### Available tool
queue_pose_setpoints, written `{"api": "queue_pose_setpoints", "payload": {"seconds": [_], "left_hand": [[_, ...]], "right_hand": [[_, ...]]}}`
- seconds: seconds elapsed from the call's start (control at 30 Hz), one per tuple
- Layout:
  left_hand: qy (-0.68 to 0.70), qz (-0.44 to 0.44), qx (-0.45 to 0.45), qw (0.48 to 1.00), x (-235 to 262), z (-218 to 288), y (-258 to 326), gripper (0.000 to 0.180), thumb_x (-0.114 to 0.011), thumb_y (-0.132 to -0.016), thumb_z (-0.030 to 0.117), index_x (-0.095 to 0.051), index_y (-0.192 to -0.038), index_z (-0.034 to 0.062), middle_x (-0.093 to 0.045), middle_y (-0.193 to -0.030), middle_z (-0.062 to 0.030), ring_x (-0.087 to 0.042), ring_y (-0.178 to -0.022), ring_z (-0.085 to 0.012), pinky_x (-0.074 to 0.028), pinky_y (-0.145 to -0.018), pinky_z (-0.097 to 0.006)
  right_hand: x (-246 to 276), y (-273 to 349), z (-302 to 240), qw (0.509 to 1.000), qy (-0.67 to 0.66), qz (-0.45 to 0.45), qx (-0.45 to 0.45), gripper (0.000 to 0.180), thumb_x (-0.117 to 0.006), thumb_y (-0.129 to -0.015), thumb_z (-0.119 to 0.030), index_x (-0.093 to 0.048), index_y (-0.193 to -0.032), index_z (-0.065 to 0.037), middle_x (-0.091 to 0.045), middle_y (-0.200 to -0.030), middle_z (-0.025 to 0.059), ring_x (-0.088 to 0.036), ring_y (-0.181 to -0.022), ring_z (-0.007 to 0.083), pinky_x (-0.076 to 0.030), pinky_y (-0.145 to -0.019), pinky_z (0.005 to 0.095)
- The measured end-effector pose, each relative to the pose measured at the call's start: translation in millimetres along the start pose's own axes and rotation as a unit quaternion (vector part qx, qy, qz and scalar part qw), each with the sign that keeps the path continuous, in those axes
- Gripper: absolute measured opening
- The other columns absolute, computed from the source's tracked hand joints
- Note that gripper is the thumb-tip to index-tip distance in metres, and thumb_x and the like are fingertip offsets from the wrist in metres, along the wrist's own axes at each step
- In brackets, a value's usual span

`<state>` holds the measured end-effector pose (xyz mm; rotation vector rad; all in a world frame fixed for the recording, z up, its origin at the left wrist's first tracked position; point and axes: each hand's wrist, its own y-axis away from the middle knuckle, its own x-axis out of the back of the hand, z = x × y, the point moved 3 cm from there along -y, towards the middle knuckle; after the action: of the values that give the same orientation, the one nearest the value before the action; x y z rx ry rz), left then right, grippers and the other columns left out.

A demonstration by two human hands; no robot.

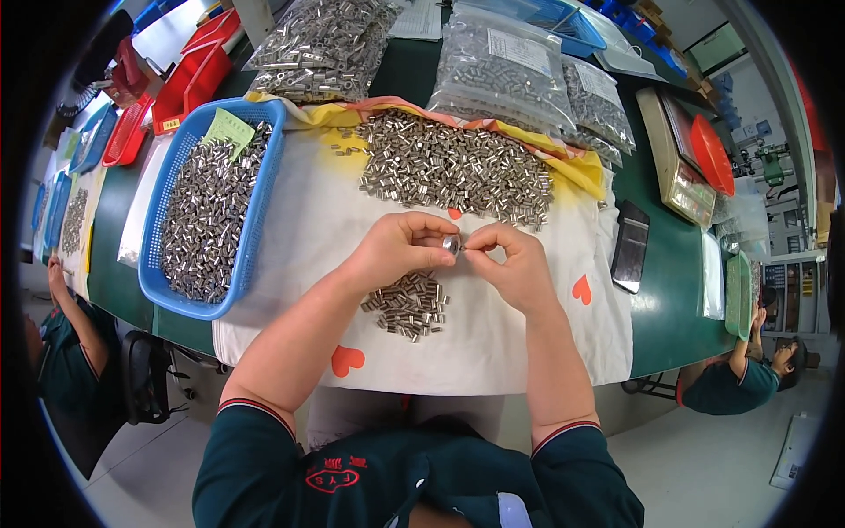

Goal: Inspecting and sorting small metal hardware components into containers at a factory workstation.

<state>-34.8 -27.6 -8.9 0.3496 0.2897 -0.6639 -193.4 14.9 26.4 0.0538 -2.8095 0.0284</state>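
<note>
Between thumb and fingers, my left hand [403,244] pinches a small round silvery metal piece [451,244] with a dark centre. My right hand [510,262] is closed in a pinch right beside it, fingertips at the round piece's face. What those fingertips hold is too small to make out. Just below my left hand lies a small heap of short metal cylinders [410,308] on a white cloth [475,352] with red hearts. Beyond both hands spreads a larger pile of similar metal cylinders [449,167].
A blue basket [264,202] full of metal cylinders stands at the left. Clear bags of metal parts [502,75] line the back. At the right are a black phone [630,246] and a scale [673,158] with a red tray [711,154]. Other people sit at both sides.
</note>
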Motion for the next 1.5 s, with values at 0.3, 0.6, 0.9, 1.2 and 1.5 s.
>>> {"api": "queue_pose_setpoints", "payload": {"seconds": [0.3, 0.6, 0.9, 1.2, 1.5], "left_hand": [[-0.071, 0.038, -0.009, 0.997, -2, -5, 0, 0.030, -0.065, -0.072, -0.002, -0.058, -0.102, -0.0021, -0.057, -0.079, 0.0007, -0.053, -0.069, -0.0045, -0.045, -0.059, -0.017], [-0.112, 0.032, 0.012, 0.993, -1, -5, 1, 0.033, -0.070, -0.069, 0.006, -0.060, -0.100, -0.0017, -0.060, -0.081, -0.0024, -0.053, -0.071, -0.0063, -0.046, -0.065, -0.020], [-0.214, -0.060, 0.013, 0.975, -9, 1, 5, 0.030, -0.068, -0.070, -0.002, -0.059, -0.099, -0.0026, -0.062, -0.084, -0.0032, -0.056, -0.074, -0.0067, -0.047, -0.068, -0.021], [-0.185, -0.051, 0.006, 0.981, -6, 2, 4, 0.030, -0.068, -0.069, -0.002, -0.060, -0.098, -0.0020, -0.061, -0.084, -0.0022, -0.055, -0.074, -0.0055, -0.047, -0.066, -0.020], [-0.044, -0.014, 0.018, 0.999, 1, 0, 0, 0.029, -0.066, -0.072, 0.000, -0.058, -0.100, -0.0024, -0.058, -0.081, -0.0007, -0.053, -0.072, -0.0047, -0.045, -0.064, -0.019]], "right_hand": [[-12, 4, -9, 0.953, 0.231, 0.061, 0.185, 0.009, -0.061, -0.065, 0.002, -0.058, -0.072, -0.003, -0.059, -0.074, 0.0052, -0.056, -0.071, 0.0178, -0.044, -0.064, 0.0263], [-2, 3, -2, 0.994, 0.104, -0.019, 0.034, 0.010, -0.064, -0.068, -0.003, -0.059, -0.076, -0.002, -0.061, -0.073, 0.0044, -0.056, -0.065, 0.0134, -0.044, -0.062, 0.0254], [14, -16, 23, 0.983, 0.165, 0.078, 0.004, 0.012, -0.065, -0.069, -0.009, -0.061, -0.080, -0.004, -0.059, -0.072, 0.0060, -0.055, -0.065, 0.0170, -0.044, -0.061, 0.0284], [1, -15, 34, 0.920, 0.370, 0.120, 0.053, 0.008, -0.063, -0.068, -0.012, -0.060, -0.075, -0.009, -0.057, -0.075, 0.0059, -0.054, -0.074, 0.0238, -0.040, -0.071, 0.0355], [0, -4, 7, 0.998, 0.052, 0.041, -0.002, 0.010, -0.057, -0.069, 0.001, -0.059, -0.078, -0.002, -0.057, -0.075, 0.0033, -0.054, -0.070, 0.0123, -0.043, -0.066, 0.0244]]}}
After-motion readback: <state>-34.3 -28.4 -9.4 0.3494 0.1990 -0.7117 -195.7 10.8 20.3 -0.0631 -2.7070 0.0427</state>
